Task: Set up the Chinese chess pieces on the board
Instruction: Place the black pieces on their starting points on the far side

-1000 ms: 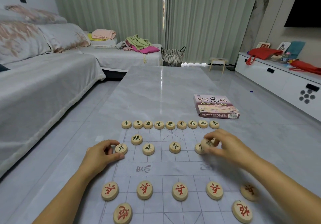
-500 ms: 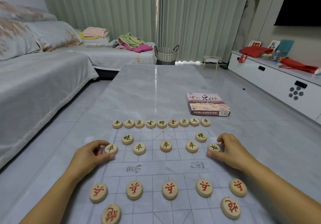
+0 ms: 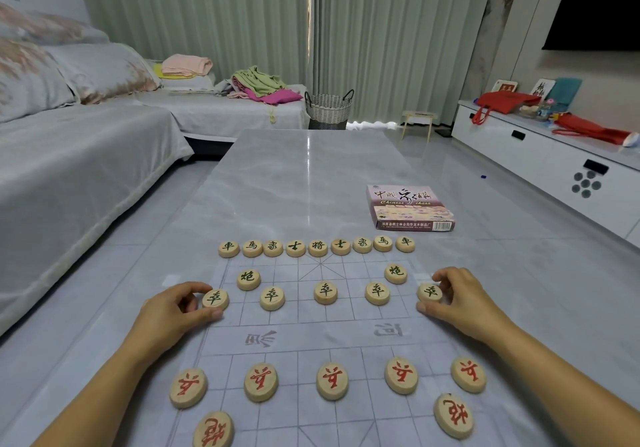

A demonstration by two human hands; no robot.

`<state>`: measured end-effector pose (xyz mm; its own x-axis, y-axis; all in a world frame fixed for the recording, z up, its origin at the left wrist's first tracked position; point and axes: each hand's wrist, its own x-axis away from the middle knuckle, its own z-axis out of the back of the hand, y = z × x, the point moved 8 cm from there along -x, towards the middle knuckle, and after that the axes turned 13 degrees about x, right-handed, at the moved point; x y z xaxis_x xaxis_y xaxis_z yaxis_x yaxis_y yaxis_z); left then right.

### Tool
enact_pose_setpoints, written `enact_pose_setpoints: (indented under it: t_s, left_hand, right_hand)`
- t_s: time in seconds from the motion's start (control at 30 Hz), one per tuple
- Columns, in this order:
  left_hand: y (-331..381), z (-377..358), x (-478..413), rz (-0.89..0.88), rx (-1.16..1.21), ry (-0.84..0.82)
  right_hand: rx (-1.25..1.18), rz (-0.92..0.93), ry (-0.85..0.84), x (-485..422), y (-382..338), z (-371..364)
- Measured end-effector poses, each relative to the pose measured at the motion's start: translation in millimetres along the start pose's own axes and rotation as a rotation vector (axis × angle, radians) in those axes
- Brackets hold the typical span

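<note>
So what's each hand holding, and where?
Left hand pinches the leftmost black soldier by its rim; right hand pinches the rightmost black soldier by its rim.

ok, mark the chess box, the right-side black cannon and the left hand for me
chess box (image 3: 405, 200): head view, on its printed lid.
right-side black cannon (image 3: 396, 272): head view, centre of its top face.
left hand (image 3: 173, 311): head view, back of the hand, which pinches the leftmost black soldier (image 3: 215, 298).

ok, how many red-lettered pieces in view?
7. Five red soldiers in a row across the near half; two red cannons nearer still, one left, one right. More may lie off-frame.
</note>
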<state>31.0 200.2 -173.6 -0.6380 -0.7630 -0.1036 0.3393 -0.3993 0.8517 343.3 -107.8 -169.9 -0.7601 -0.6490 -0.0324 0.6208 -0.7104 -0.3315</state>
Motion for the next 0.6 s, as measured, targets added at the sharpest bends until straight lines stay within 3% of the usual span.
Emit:
enact_pose_setpoints:
  t_s: [0.6]
  left_hand:
    - [-1.6,1.4,-0.3,-0.017,0.024,-0.003]
  right_hand:
    - [-0.141,0.052,0.043,-2.6,5.1,-4.4]
